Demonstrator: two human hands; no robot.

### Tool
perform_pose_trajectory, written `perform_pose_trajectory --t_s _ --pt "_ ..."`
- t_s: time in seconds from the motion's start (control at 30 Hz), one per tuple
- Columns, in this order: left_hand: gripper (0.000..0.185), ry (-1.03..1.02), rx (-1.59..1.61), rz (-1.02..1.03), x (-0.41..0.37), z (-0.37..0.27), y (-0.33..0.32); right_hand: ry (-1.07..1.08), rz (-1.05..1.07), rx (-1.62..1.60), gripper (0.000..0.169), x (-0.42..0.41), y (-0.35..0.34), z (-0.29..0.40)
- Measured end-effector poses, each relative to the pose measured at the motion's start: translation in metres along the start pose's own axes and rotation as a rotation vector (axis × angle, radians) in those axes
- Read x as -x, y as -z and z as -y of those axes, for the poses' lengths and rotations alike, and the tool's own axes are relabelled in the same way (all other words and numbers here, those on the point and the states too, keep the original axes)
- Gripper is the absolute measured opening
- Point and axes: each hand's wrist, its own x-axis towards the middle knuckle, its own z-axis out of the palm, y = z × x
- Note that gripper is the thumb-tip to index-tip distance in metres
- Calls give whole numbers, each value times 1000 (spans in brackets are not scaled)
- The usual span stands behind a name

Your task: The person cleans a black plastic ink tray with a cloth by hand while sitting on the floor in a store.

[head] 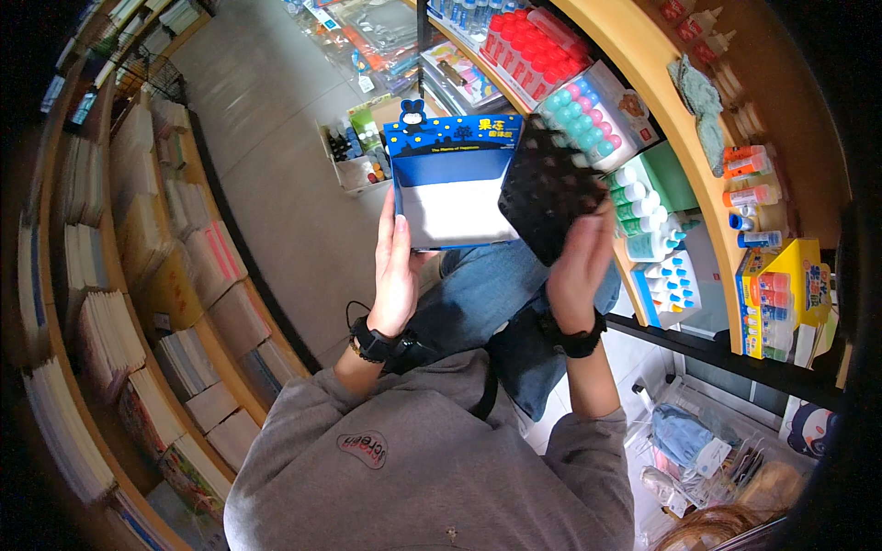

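Note:
A blue cardboard display box (451,169) with a rabbit cut-out and printed writing on its raised back panel is in front of me. Its white inside shows no contents. My left hand (396,272) grips the box by its left side, thumb near the rim. In my right hand (582,258) is a black insert tray (548,196) with rows of holes, tilted at the box's right edge and partly overlapping it. Motion blurs both the tray and this hand. Whether the tray touches the box I cannot tell.
To the right, a wooden shelf (730,275) carries red-capped bottles (527,55), teal- and pink-capped sticks (579,117), white glue bottles (634,203) and a grey-green cloth (696,113). Bookshelves (186,303) line the left. A carton of small bottles (362,179) sits beyond the box.

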Motion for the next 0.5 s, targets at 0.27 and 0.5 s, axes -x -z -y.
perform_pose_trajectory --t_s 0.27,0.5 --pt "53 -668 -933 -362 -34 -32 89 -488 -372 -264 42 4 4 -32" --pt "54 -1085 -1905 -53 -27 -168 167 -463 -156 -394 31 10 -36 -46"
